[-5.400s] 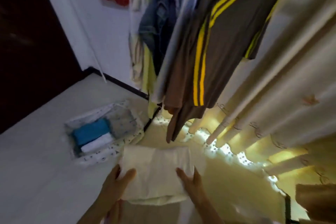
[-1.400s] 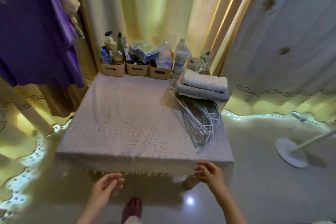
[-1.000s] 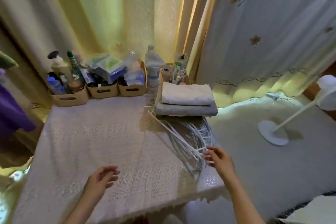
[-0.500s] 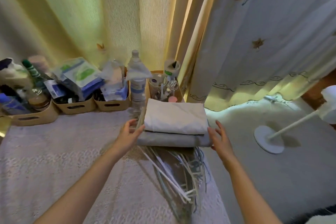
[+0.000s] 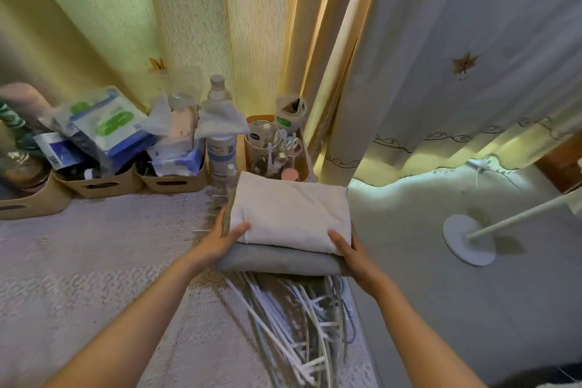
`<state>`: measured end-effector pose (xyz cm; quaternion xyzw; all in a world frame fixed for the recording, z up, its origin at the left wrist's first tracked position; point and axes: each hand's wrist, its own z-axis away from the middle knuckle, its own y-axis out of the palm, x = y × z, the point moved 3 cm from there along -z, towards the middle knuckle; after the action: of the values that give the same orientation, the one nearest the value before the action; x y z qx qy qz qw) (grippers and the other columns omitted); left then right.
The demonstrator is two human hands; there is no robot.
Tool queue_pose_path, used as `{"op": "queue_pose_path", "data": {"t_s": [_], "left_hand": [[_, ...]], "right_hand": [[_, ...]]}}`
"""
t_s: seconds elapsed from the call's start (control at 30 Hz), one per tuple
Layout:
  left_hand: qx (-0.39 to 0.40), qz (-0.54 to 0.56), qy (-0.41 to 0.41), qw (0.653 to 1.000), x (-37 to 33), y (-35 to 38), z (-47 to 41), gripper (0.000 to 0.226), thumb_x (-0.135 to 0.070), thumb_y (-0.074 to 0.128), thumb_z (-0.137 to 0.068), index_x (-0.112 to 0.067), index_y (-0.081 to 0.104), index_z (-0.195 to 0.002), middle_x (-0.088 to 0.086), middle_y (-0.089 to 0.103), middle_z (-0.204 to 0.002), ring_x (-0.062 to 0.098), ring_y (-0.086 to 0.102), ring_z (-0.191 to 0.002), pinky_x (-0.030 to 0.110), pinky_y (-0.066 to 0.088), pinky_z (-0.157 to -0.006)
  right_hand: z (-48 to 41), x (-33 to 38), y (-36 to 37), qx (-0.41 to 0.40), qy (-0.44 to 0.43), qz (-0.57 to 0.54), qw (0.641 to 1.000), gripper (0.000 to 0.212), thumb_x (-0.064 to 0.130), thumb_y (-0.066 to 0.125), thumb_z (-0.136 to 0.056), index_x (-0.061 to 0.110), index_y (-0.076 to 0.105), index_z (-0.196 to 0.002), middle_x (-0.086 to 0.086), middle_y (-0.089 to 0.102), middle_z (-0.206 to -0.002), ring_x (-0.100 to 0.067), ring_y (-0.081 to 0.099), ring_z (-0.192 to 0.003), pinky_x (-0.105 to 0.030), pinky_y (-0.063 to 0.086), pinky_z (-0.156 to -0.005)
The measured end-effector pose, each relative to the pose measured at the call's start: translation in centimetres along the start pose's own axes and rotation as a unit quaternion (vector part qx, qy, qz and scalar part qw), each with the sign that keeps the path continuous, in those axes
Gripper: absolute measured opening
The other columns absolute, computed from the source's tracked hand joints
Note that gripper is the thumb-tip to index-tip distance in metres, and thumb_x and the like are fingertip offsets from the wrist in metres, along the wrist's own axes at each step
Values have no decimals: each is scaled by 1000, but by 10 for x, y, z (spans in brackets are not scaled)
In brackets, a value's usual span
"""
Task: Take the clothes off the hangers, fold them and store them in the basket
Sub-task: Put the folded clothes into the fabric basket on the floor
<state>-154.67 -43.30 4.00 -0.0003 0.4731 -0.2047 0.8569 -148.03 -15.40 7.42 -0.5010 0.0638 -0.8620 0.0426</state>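
A stack of two folded clothes sits at the table's right side: a cream garment on top of a grey one. My left hand grips the stack's left end, thumb on the cream garment and fingers under. At the right end, my right hand holds the stack the same way. A pile of white hangers lies on the table just in front of the stack. The basket is out of view.
The table carries a lace cloth. Tan boxes of toiletries, bottles and a jar of small tools line its far edge. Curtains hang behind. A white fan base stands on the floor at right.
Both hands have closed in on the ends of the folded stack and now grip it; half a second ago they were only reaching its sides. The view has moved closer.
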Motion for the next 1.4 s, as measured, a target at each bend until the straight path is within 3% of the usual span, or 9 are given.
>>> {"op": "queue_pose_path", "data": {"t_s": [0.17,0.37,0.57,0.73,0.9,1.07,1.13,1.23,1.4], "left_hand": [[-16,42,15,999,-2,0,-3,89,-57,57,-78,-33,9,-150,-3,28,-150,19,32,-134,35,27,-106],[-43,118,48,991,-16,1,4,70,-39,61,-86,-33,23,-145,-14,47,-120,2,49,-98,16,42,-71],[-38,117,97,988,-33,0,17,65,-33,59,-90,-32,24,-145,-14,45,-123,3,48,-105,16,40,-78],[-53,118,138,982,-51,-8,37,63,-32,60,-89,-35,25,-142,-31,42,-115,0,46,-106,13,40,-79],[-64,147,158,974,-67,-32,70,87,-62,67,-59,-48,27,-136,-19,49,-124,15,49,-119,39,42,-101],[-87,159,185,966,-57,-61,117,95,-69,68,-47,-49,26,-130,-28,46,-116,-3,50,-103,20,44,-80],[-109,150,186,965,-38,-73,140,88,-61,68,-59,-43,27,-135,-24,47,-122,1,50,-108,21,43,-85],[-152,131,174,964,1,-93,175,71,-35,65,-86,-38,23,-143,-21,40,-130,5,42,-117,28,38,-96],[-195,134,174,956,69,-126,248,53,-30,60,-86,-59,31,-119,-43,39,-118,-30,43,-100,6,39,-80]], "right_hand": [[-6,5,3,-17,-31,8,999,77,52,56,-83,34,21,-149,5,44,-142,-17,46,-126,-38,39,-106],[-6,-4,10,-6,10,-115,993,71,50,63,-76,30,38,-139,-3,55,-135,-22,57,-117,-45,48,-100],[-1,-16,23,-3,49,-229,972,69,44,66,-73,21,45,-135,-7,67,-119,-24,66,-106,-38,57,-83],[4,0,25,-22,11,-262,965,67,38,67,-74,17,47,-134,-10,68,-117,-28,67,-103,-38,58,-76],[15,33,31,-14,-53,-243,969,58,38,67,-73,23,51,-127,-6,70,-114,-25,68,-103,-33,58,-72],[36,57,62,18,-82,-195,977,59,37,66,-74,26,49,-129,-6,66,-121,-26,65,-108,-41,57,-85],[48,58,82,33,-78,-178,980,62,33,67,-75,24,46,-134,-7,62,-125,-27,62,-111,-44,53,-91],[72,51,120,69,-76,-163,981,46,28,74,-74,31,55,-116,-1,67,-117,-21,66,-104,-39,56,-85],[112,30,188,123,-86,-108,983,57,38,77,-73,28,54,-124,6,68,-117,-12,66,-103,-29,57,-80]]}}
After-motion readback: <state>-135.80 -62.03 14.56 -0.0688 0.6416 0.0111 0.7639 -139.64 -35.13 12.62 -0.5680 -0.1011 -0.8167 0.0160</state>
